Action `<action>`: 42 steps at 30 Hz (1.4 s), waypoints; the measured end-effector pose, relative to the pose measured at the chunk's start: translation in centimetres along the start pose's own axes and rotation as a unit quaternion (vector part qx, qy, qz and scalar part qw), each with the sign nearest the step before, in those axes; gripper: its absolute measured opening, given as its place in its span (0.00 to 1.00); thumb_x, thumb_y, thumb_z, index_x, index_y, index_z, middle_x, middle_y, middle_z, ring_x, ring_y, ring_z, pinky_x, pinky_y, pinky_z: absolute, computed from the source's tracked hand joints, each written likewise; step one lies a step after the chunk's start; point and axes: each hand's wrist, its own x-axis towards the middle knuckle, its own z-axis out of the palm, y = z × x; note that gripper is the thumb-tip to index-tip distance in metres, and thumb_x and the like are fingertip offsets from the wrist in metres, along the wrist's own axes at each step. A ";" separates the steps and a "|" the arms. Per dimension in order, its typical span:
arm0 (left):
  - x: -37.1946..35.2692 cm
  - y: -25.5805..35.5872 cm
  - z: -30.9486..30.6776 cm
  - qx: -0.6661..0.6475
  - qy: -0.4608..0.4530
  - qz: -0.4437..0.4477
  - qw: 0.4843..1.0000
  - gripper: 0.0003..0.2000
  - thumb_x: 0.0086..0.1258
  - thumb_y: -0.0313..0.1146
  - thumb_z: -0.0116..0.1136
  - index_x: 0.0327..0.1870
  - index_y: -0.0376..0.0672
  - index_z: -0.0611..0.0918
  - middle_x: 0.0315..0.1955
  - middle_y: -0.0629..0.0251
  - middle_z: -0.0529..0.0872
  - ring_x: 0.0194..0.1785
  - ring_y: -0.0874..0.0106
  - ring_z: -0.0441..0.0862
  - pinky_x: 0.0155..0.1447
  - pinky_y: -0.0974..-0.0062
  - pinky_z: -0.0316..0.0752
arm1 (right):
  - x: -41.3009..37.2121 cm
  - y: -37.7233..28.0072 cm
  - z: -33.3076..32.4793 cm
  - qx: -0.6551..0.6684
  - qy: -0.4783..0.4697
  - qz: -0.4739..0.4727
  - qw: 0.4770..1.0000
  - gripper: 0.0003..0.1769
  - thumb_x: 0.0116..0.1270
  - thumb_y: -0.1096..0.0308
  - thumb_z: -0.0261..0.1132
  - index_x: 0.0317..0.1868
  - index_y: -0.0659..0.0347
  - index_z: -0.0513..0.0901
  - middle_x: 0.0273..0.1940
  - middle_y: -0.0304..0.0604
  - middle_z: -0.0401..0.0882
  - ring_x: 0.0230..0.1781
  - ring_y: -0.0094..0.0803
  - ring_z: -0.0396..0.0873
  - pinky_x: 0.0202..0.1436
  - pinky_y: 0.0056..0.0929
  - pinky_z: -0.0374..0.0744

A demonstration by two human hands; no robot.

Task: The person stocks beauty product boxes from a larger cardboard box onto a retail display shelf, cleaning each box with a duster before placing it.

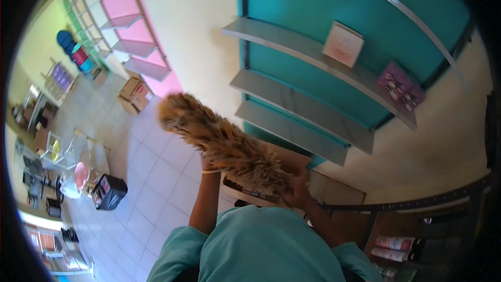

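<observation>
A brown feather duster (pixel 224 143) stretches diagonally across the middle of the view, its fluffy tip toward the upper left. My right hand (pixel 298 188) is closed around its lower right end. My left hand (pixel 207 164), with a thin band at the wrist, is up against the underside of the feathers. They cover its fingers, so I cannot see whether it grips. Beyond the duster, grey shelves (pixel 300 105) hang on a teal wall panel. A white and pink box (pixel 343 44) and a purple package (pixel 401 86) stand on the upper shelf.
An open cardboard box (pixel 284 159) sits below the shelves. To the right is a dark rack (pixel 407 206) with several bottles (pixel 394 243). Across the tiled floor (pixel 151 177) on the left are a black bag (pixel 108 192), a carton (pixel 134 95) and pink-backed shelves (pixel 134 47).
</observation>
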 end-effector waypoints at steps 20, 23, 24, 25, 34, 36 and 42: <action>0.8 0.5 4.3 0.118 0.031 -0.020 0.992 0.16 0.68 0.36 0.43 0.56 0.44 0.67 0.49 0.62 0.74 0.51 0.65 0.73 0.53 0.64 0.71 | 2.2 -2.8 -1.1 0.102 0.113 0.092 0.984 0.25 0.49 0.62 0.62 0.48 0.64 0.74 0.33 0.54 0.77 0.31 0.48 0.76 0.37 0.41 0.74; 0.1 1.5 2.9 0.059 -0.037 -0.054 0.996 0.17 0.68 0.36 0.45 0.57 0.47 0.66 0.49 0.63 0.75 0.51 0.67 0.73 0.53 0.64 0.71 | 1.3 -2.2 -1.7 -0.125 0.026 -0.060 0.990 0.22 0.53 0.63 0.62 0.48 0.66 0.74 0.31 0.54 0.77 0.29 0.46 0.77 0.35 0.37 0.75; -0.1 1.4 2.9 0.089 0.017 -0.045 0.995 0.18 0.68 0.36 0.45 0.57 0.46 0.65 0.47 0.64 0.76 0.49 0.69 0.75 0.51 0.67 0.73 | 1.3 -1.4 -1.7 -0.135 0.033 -0.040 0.989 0.22 0.53 0.65 0.61 0.48 0.65 0.74 0.31 0.54 0.77 0.28 0.45 0.77 0.33 0.36 0.75; 0.1 1.3 4.0 0.115 0.028 -0.014 0.993 0.18 0.66 0.35 0.47 0.57 0.43 0.66 0.45 0.64 0.76 0.48 0.70 0.75 0.50 0.68 0.73 | 1.5 -0.1 -1.4 -0.146 0.040 -0.020 0.988 0.21 0.53 0.66 0.60 0.48 0.65 0.74 0.31 0.54 0.77 0.27 0.45 0.77 0.31 0.36 0.75; 0.1 2.3 2.6 0.549 -0.072 0.183 0.812 0.25 0.50 0.19 0.59 0.53 0.41 0.71 0.43 0.64 0.77 0.47 0.74 0.75 0.52 0.77 0.70 | 2.4 -0.4 -4.9 -0.083 0.013 -0.016 0.996 0.22 0.53 0.72 0.57 0.51 0.67 0.72 0.34 0.56 0.78 0.35 0.47 0.78 0.37 0.32 0.75; 0.1 2.9 3.5 0.587 -0.046 0.158 0.793 0.24 0.50 0.19 0.60 0.51 0.40 0.72 0.42 0.65 0.77 0.47 0.74 0.75 0.52 0.78 0.70 | 2.6 0.3 -5.2 -0.081 0.026 0.010 0.996 0.22 0.52 0.72 0.58 0.50 0.67 0.73 0.34 0.55 0.78 0.32 0.46 0.78 0.35 0.32 0.75; -0.5 3.0 2.9 0.502 0.013 0.128 0.855 0.22 0.52 0.20 0.58 0.50 0.40 0.69 0.40 0.67 0.78 0.46 0.77 0.74 0.47 0.77 0.72 | 3.0 -0.4 -3.8 -0.048 0.059 -0.006 0.997 0.23 0.49 0.70 0.62 0.49 0.65 0.75 0.32 0.55 0.77 0.30 0.47 0.77 0.32 0.33 0.74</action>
